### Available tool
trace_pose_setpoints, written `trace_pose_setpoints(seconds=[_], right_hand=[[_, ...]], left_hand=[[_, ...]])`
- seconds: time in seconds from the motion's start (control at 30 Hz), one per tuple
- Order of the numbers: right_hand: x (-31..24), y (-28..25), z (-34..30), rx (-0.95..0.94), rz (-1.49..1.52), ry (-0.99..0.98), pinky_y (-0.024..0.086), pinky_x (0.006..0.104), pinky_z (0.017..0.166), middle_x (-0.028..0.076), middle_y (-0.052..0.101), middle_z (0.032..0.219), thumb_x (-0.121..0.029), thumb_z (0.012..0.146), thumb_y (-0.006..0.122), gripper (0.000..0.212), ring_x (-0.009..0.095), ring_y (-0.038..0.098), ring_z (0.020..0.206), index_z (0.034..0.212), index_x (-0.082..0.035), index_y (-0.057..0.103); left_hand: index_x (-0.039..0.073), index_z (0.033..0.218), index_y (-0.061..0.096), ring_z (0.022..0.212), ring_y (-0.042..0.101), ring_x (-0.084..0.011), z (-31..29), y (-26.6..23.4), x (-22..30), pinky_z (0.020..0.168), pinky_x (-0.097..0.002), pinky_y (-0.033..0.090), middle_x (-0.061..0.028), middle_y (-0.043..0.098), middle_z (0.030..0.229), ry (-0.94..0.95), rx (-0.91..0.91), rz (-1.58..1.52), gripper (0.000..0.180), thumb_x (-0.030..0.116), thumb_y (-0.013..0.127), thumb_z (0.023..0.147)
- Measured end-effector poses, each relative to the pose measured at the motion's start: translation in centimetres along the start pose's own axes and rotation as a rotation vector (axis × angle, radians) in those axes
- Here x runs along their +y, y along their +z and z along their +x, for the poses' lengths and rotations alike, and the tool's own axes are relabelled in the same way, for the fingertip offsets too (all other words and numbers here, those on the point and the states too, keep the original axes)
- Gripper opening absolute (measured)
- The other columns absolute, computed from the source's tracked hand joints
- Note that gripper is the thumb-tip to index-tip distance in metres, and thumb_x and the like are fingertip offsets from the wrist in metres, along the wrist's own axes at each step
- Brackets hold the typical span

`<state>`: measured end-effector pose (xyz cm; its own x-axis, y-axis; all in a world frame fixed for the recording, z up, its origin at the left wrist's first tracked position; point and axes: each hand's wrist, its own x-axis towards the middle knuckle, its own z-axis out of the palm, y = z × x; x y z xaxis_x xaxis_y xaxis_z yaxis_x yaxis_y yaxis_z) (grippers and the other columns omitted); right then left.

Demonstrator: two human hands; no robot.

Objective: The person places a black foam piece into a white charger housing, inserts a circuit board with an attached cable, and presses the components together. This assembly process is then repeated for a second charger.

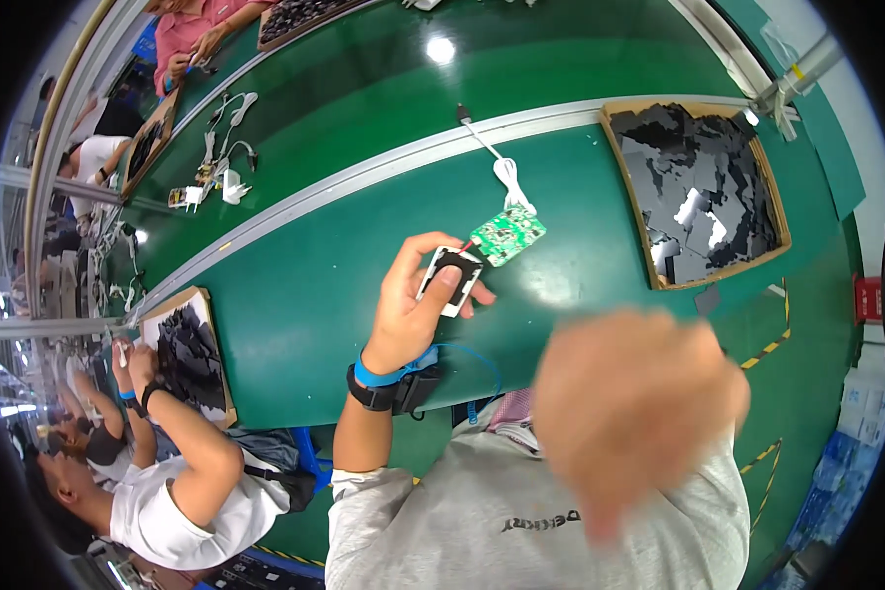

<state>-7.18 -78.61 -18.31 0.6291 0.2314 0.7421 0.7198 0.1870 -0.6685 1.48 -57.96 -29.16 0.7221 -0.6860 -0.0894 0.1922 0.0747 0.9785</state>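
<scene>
Toward the near edge of the green table (295,344), the left hand (403,313) clasps a white-and-black rectangular case (469,272).
Green rectangular circuit board (508,235) beside it; blurred right hand (639,403), finger state unclear.

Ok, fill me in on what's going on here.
The person's left hand grips a small white casing, thumb on its black face. Red wire shows between it and a green circuit board; a white cable runs from the board over the green table. The right hand is blurred, close to the camera; whether it holds anything can't be told.
</scene>
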Motion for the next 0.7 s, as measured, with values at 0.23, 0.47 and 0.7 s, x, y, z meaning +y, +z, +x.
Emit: trace_pose_setpoints(seconds=[0.23, 0.47, 0.7], right_hand=[[6.1, -3.2, -3.0, -0.238, -0.868, 0.469, 0.039, 0.0423, 0.099, 0.007, 0.058, 0.120, -0.010, 0.075, 0.073, 0.042, 0.031, 0.050, 0.118, 0.115, -0.004, 0.061], [6.2, -3.8, -2.5, -0.304, -0.835, 0.550, 0.039, 0.0440, 0.103, 0.007, 0.058, 0.110, -0.003, 0.070, 0.070, 0.040, 0.030, 0.052, 0.111, 0.109, -0.005, 0.061], [6.9, -3.5, -2.4, -0.340, -1.215, 0.336, 0.041, 0.0468, 0.103, 0.007, 0.055, 0.104, -0.006, 0.072, 0.063, 0.032, 0.027, 0.053, 0.107, 0.103, -0.007, 0.062]], left_hand=[[0.004, 0.126, 0.042, 0.078, 0.065, -0.0168, 0.4, 0.5, 0.0, 0.067, -0.0287, 0.052, -0.0181, 0.068, 0.093, -0.044, -0.057, -0.034, 0.028, 0.011, 0.049, 0.100], [0.003, 0.128, 0.043, 0.073, 0.063, -0.0154, 0.9, 0.4, -0.4, 0.067, -0.0280, 0.052, -0.0154, 0.069, 0.091, -0.063, -0.108, 0.056, 0.029, 0.009, 0.047, 0.100], [0.006, 0.127, 0.046, 0.067, 0.061, -0.0144, 1.8, 1.3, 0.6, 0.062, -0.0282, 0.051, -0.0086, 0.070, 0.087, -0.175, -0.119, 0.428, 0.028, 0.008, 0.048, 0.098]])
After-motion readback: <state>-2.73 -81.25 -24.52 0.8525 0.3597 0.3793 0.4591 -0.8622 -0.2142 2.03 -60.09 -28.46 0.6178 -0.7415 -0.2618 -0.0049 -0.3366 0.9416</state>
